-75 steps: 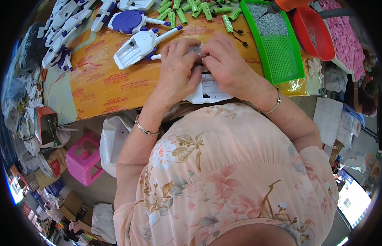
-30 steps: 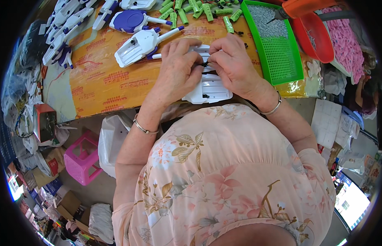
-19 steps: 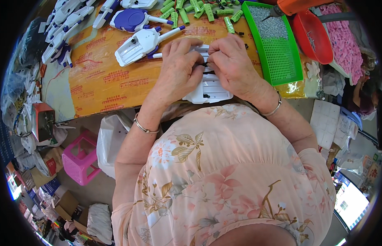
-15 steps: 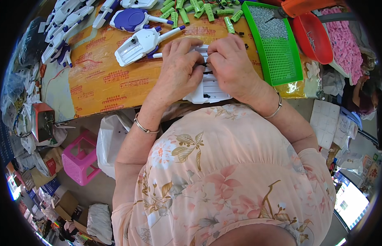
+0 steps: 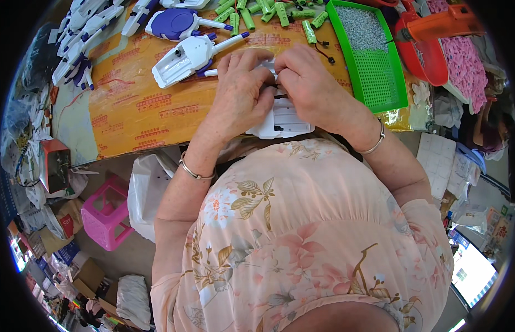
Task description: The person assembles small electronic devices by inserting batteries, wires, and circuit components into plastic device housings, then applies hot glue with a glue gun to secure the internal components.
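Observation:
A white plastic housing with an open, ribbed inside lies at the table's front edge, under both hands. My left hand is closed round its left side, thumb and fingers bent over the rim. My right hand is pinched at the housing's upper part, fingertips close to the left hand's. Something dark and thin shows between the hands, too hidden to name. Left of them lies another white housing with a handle and purple tips. Beyond that is a similar piece with a purple oval cover.
Several green battery packs lie at the back, one with a dark wired plug. A green tray of small screws stands right, beside a red bowl and an orange electric screwdriver. More white-purple pieces are piled far left.
My right hand has shifted slightly up and left, uncovering the wired plug and more of the housing. The orange screwdriver has swung lower and to the right. My left hand stays nearly still.

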A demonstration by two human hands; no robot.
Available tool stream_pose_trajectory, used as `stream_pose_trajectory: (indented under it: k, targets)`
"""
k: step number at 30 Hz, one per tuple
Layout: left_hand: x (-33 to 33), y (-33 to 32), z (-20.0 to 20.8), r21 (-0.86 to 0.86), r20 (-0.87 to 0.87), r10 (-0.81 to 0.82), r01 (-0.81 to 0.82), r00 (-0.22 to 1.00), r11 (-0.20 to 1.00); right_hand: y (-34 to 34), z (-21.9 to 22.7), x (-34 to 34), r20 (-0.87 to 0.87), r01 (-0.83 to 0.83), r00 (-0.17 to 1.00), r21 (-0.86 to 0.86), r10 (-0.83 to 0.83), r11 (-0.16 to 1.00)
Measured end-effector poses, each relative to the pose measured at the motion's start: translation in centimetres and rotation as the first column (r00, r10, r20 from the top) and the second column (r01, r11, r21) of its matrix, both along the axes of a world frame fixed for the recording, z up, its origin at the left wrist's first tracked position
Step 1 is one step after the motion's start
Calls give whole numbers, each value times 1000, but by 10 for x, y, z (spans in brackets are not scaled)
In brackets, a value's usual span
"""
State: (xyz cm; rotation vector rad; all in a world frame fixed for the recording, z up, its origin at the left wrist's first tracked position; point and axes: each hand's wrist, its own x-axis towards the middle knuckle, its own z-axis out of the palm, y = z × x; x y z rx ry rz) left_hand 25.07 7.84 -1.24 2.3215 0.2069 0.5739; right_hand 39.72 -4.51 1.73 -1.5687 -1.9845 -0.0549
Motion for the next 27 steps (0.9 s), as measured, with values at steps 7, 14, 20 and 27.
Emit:
stream_pose_trajectory:
  k: [7,14,20,27]
  targets:
    - [0,1,0,-16,-12,-10,10,1000,1000,-3,1,3,-69,33,997,-57,-37,998]
    - [-1,0,2,-7,-20,0,0,1000,1000,-8,-11,-5,-196,109,974,-33,-113,993]
    - [-1,0,1,2,-10,-1,1,1000,1000,-7,-7,-4,-75,88,993,-56,-92,995]
    - [3,-2,-2,-32,52,15,-13,999,999,0,8,-10,81,55,996,-84,-48,995]
